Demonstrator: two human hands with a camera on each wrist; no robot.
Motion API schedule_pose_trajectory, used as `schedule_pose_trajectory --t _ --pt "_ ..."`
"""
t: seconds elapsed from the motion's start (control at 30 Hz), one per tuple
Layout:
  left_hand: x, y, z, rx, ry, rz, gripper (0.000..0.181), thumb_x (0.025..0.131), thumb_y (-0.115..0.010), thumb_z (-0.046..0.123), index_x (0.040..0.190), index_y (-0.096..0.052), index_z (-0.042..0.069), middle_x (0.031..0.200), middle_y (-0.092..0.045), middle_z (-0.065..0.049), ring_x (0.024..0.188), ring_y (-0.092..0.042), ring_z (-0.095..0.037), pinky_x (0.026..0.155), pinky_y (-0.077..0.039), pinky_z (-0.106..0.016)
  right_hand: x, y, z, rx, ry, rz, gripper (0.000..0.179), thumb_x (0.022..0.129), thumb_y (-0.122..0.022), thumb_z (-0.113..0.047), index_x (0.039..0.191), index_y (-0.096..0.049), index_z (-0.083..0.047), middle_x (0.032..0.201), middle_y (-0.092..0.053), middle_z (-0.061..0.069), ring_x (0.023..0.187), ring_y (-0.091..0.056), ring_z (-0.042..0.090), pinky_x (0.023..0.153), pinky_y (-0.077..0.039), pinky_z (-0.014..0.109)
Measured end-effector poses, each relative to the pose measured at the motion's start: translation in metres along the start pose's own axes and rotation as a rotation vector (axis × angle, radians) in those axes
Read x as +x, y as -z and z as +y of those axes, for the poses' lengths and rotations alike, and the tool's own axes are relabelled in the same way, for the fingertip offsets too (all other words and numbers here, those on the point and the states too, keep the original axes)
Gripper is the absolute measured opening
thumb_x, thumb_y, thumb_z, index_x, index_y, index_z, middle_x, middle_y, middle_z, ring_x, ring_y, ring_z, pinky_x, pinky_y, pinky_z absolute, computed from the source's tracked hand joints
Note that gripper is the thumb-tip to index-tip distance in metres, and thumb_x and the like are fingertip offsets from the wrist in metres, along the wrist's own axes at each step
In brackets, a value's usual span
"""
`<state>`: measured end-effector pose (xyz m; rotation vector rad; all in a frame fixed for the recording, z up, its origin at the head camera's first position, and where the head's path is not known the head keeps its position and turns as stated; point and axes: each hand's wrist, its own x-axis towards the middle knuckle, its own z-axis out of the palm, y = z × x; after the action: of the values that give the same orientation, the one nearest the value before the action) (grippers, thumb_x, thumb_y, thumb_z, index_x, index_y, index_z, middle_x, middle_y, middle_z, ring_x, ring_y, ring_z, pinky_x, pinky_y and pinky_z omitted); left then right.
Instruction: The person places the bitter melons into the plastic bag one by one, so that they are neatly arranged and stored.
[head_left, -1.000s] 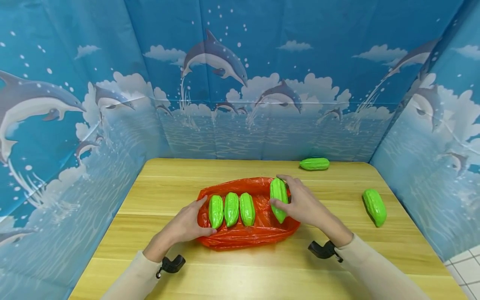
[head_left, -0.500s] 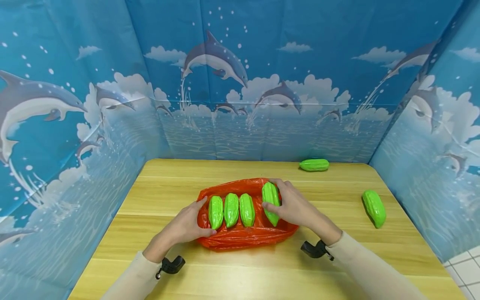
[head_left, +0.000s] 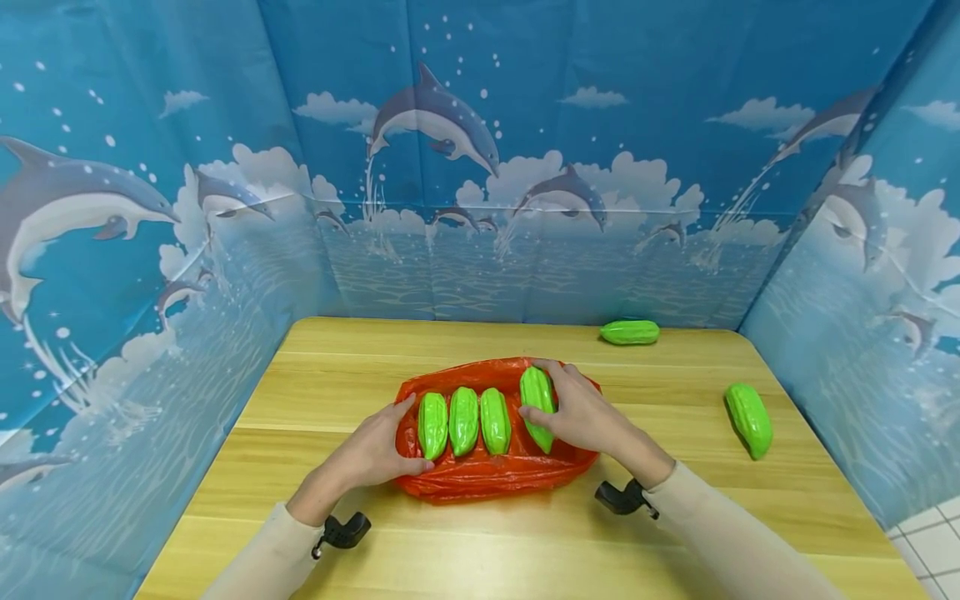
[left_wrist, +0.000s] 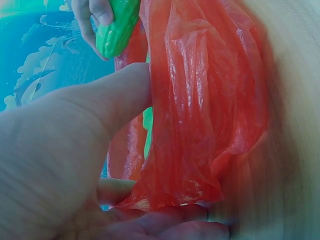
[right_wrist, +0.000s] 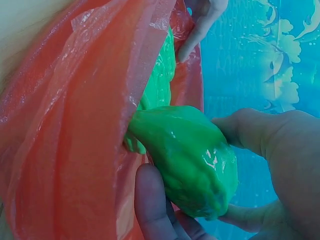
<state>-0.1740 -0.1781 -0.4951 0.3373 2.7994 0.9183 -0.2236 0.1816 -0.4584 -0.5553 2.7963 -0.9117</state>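
Observation:
A red plastic bag lies spread wide on the table, its mouth facing up. Inside it, three glossy green ridged bitter melons lie side by side at the left. My left hand grips the bag's left end; the left wrist view has the thumb inside the rim and other fingers outside, under the plastic. With fingers and thumb round its sides, my right hand holds another bitter melon at the bag's right part. In the right wrist view this held melon has its narrow end at the bag's opening.
One loose bitter melon lies at the table's back edge, right of centre. Another loose one is near the right edge. A dolphin-print curtain encloses the back and sides of the wooden table.
My right hand has moved left with its bitter melon, which now sits nearer the three others and slightly lower. The left hand has kept its place on the bag.

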Motion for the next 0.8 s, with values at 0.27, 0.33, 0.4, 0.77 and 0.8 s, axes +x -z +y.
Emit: schedule_pose_trajectory --t 0.27,0.33,0.4,0.77,0.8 --pt "-0.0007 -0.0004 0.0000 0.003 0.001 0.006 0.120 0.088 -0.103 0.041 0.179 -0.038 -0.003 0.177 -0.052 -0.030 0.164 -0.052 -0.055 0.135 -0.046 -0.070 -0.0009 -0.0013 0.0020 0.029 -0.004 -0.014 0.087 0.112 -0.079 -0.044 0.180 -0.038 -0.009 0.154 -0.062 0.027 0.134 -0.067 0.043 0.104 -0.066 0.061" --pt "-0.0008 -0.0005 -0.0001 0.002 0.001 0.005 0.120 0.088 -0.103 0.041 0.179 -0.038 -0.003 0.177 -0.052 -0.031 0.164 -0.052 -0.055 0.135 -0.046 -0.071 -0.0014 -0.0017 0.0031 0.020 -0.006 -0.015 0.088 0.112 -0.079 -0.045 0.180 -0.038 -0.009 0.154 -0.063 0.027 0.135 -0.067 0.041 0.106 -0.065 0.062" --pt "-0.0007 -0.0007 -0.0002 0.001 0.000 0.005 0.120 0.088 -0.103 0.041 0.179 -0.038 -0.004 0.177 -0.052 -0.031 0.164 -0.052 -0.055 0.135 -0.046 -0.071 -0.0020 -0.0022 0.0042 0.014 -0.005 -0.019 0.088 0.112 -0.078 -0.046 0.180 -0.038 -0.008 0.154 -0.063 0.027 0.131 -0.069 0.039 0.106 -0.065 0.062" --pt "-0.0007 -0.0018 -0.0003 -0.002 0.006 0.004 0.121 0.088 -0.103 0.040 0.179 -0.038 -0.003 0.177 -0.052 -0.031 0.164 -0.052 -0.055 0.135 -0.046 -0.071 -0.0077 -0.0017 0.0049 0.000 0.009 -0.007 0.081 0.112 -0.079 -0.042 0.176 -0.043 -0.006 0.152 -0.063 0.029 0.103 -0.073 0.020 0.095 -0.068 0.050" --pt "-0.0007 -0.0019 -0.0003 -0.003 0.007 0.005 0.121 0.087 -0.103 0.040 0.179 -0.038 -0.003 0.177 -0.052 -0.031 0.164 -0.052 -0.055 0.135 -0.046 -0.071 -0.0085 -0.0011 0.0046 0.002 0.013 -0.003 0.081 0.113 -0.079 -0.042 0.176 -0.044 -0.006 0.151 -0.063 0.029 0.102 -0.072 0.019 0.093 -0.068 0.049"
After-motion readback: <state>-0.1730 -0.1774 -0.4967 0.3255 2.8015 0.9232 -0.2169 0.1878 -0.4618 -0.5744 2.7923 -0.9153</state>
